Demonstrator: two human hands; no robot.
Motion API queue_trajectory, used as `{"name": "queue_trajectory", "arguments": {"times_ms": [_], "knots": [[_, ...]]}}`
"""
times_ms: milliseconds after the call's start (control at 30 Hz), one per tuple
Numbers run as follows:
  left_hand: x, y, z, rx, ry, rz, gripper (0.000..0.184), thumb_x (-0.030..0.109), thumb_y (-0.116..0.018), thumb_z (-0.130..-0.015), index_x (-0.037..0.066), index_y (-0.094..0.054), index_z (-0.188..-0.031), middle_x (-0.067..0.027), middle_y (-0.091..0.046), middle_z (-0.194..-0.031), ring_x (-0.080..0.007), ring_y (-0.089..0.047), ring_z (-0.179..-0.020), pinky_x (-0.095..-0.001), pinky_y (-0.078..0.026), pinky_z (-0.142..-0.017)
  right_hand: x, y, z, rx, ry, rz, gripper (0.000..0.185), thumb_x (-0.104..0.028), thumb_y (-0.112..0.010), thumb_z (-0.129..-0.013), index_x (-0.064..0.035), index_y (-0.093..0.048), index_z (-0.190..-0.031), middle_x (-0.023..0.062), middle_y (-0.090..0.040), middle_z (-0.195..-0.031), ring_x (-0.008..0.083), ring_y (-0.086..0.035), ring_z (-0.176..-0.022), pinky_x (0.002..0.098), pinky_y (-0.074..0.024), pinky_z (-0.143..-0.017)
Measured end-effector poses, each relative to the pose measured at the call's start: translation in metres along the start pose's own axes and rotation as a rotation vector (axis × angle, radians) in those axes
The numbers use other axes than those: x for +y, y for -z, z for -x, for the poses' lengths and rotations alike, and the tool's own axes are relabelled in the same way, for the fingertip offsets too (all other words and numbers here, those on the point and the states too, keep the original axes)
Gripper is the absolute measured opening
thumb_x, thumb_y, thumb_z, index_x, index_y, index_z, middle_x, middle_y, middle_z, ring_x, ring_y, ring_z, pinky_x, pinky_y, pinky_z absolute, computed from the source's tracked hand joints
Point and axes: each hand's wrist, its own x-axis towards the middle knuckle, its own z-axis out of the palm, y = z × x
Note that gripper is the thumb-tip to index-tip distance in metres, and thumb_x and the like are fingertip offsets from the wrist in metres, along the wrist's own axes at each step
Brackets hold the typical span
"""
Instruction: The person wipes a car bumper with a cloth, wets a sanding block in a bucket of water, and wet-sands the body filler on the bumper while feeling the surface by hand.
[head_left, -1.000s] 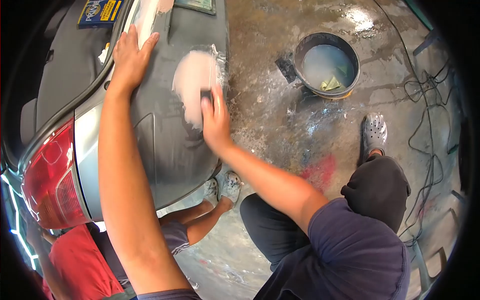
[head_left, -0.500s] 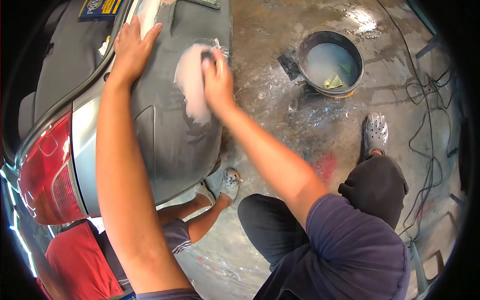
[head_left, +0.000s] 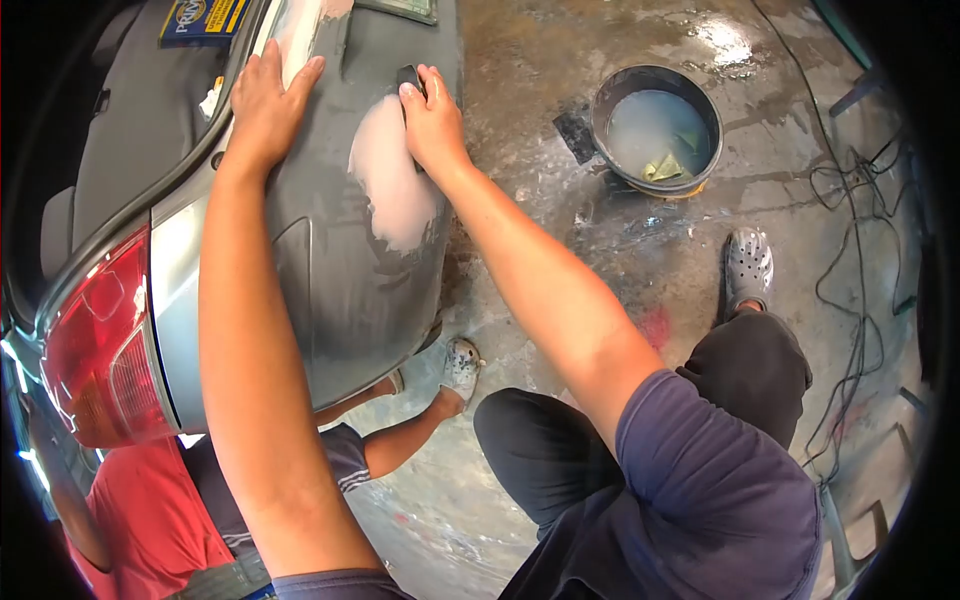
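The left hand lies palm down with its fingers spread, resting on the upper edge of a grey car bumper, next to a pale strip that runs along the body there. The right hand curls around a small dark block, thumb on the near side and fingers wrapped over the far side; whether the block's underside touches the surface cannot be seen. The block is at the top end of a pinkish, irregular patch of filler on the bumper, and the hand covers part of the patch's right border. A red tail light sits to the left of the forearms, and a blue and yellow box marked "PRIM", its lettering partly cut off, lies at the upper left. On the wet, stained floor, well apart from the right hand, stands a dark bucket of cloudy water with a yellowish-green piece in it. Black cable trails in loops farther right. Beyond the left forearm, another person in a red top is partly visible, with a light, perforated shoe below the bumper.
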Motion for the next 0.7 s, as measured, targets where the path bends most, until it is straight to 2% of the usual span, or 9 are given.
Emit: {"name": "queue_trajectory", "arguments": {"times_ms": [67, 100, 133, 200, 333, 400, 467, 600, 700], "knots": [[0.005, 0.006, -0.002, 0.008, 0.02, 0.021, 0.092, 0.064, -0.052, -0.099, -0.007, -0.034, -0.156, -0.0341, -0.039, -0.155, -0.0447, -0.027, -0.151, -0.0487, -0.017, -0.124, 0.004, -0.005, 0.004, 0.0, 0.048, -0.033, 0.053, -0.022, -0.055, -0.105, 0.0081, -0.047, -0.147, 0.0257, -0.045, -0.156, 0.0353, -0.04, -0.149, 0.04, -0.0328, -0.121], [0.001, 0.005, -0.001, 0.013, 0.009, 0.021, 0.092, 0.063, -0.052, -0.099, -0.007, -0.034, -0.155, -0.0341, -0.04, -0.155, -0.0448, -0.028, -0.151, -0.0488, -0.017, -0.124, -0.005, -0.006, 0.039, -0.029, 0.056, -0.189, 0.052, -0.021, -0.056, -0.104, 0.0074, -0.047, -0.147, 0.0281, -0.043, -0.156, 0.0393, -0.039, -0.149, 0.0431, -0.032, -0.122], [-0.001, 0.002, -0.001, 0.01, -0.002, 0.021, 0.092, 0.063, -0.052, -0.099, -0.008, -0.035, -0.155, -0.0341, -0.04, -0.154, -0.0449, -0.028, -0.15, -0.049, -0.017, -0.124, 0.0, -0.005, 0.078, -0.065, 0.205, 0.068, 0.053, -0.02, -0.057, -0.103, 0.0065, -0.045, -0.148, 0.0307, -0.04, -0.157, 0.0437, -0.036, -0.149, 0.048, -0.0292, -0.123], [0.0, 0.002, -0.003, 0.015, -0.004, 0.014, 0.091, 0.062, -0.052, -0.099, -0.008, -0.035, -0.155, -0.034, -0.04, -0.155, -0.045, -0.027, -0.151, -0.049, -0.017, -0.124, -0.01, 0.0, 0.139, -0.127, 0.267, 0.018, 0.053, -0.019, -0.059, -0.102, 0.0061, -0.046, -0.147, 0.0315, -0.036, -0.159, 0.0452, -0.034, -0.15, 0.0539, -0.0257, -0.123], [-0.007, -0.001, -0.002, -0.008, -0.048, -0.037, 0.091, 0.061, -0.054, -0.099, -0.008, -0.036, -0.155, -0.034, -0.039, -0.156, -0.0447, -0.026, -0.152, -0.0487, -0.017, -0.124, 0.002, -0.005, 0.081, -0.05, 0.173, -0.006, 0.055, -0.02, -0.058, -0.103, 0.0086, -0.043, -0.148, 0.0302, -0.038, -0.159, 0.0426, -0.036, -0.15, 0.0468, -0.0301, -0.123], [-0.002, 0.001, -0.001, 0.009, -0.007, 0.001, 0.091, 0.061, -0.054, -0.099, -0.007, -0.035, -0.155, -0.0339, -0.039, -0.156, -0.0443, -0.025, -0.152, -0.0486, -0.016, -0.125, 0.007, -0.003, 0.028, 0.008, -0.031, -0.196, 0.057, -0.021, -0.057, -0.104, 0.0085, -0.041, -0.15, 0.028, -0.042, -0.158, 0.0381, -0.04, -0.148, 0.0408, -0.0328, -0.121], [0.003, 0.003, -0.001, 0.002, 0.009, 0.027, 0.091, 0.061, -0.054, -0.099, -0.007, -0.035, -0.156, -0.0337, -0.039, -0.156, -0.0438, -0.025, -0.153, -0.0484, -0.016, -0.125, 0.004, 0.008, 0.001, -0.03, -0.161, -0.088, 0.058, -0.021, -0.057, -0.104, 0.0085, -0.04, -0.151, 0.0271, -0.042, -0.158, 0.0376, -0.04, -0.148, 0.0402, -0.0335, -0.121], [0.004, 0.005, -0.001, -0.013, 0.019, 0.021, 0.091, 0.062, -0.054, -0.099, -0.007, -0.035, -0.156, -0.0331, -0.038, -0.157, -0.043, -0.025, -0.153, -0.0478, -0.016, -0.125, 0.005, -0.002, 0.103, -0.019, 0.166, -0.053, 0.052, -0.018, -0.057, -0.103, 0.0085, -0.046, -0.146, 0.0339, -0.04, -0.155, 0.0461, -0.035, -0.149, 0.048, -0.0302, -0.122], [-0.003, 0.002, -0.001, -0.025, -0.031, -0.016, 0.092, 0.062, -0.054, -0.099, -0.007, -0.034, -0.156, -0.0331, -0.038, -0.157, -0.0429, -0.025, -0.153, -0.0476, -0.016, -0.125, 0.0, -0.001, 0.131, -0.053, 0.162, -0.097, 0.052, -0.016, -0.056, -0.103, 0.0098, -0.044, -0.147, 0.0345, -0.041, -0.155, 0.0458, -0.036, -0.149, 0.0475, -0.0322, -0.121]]}}
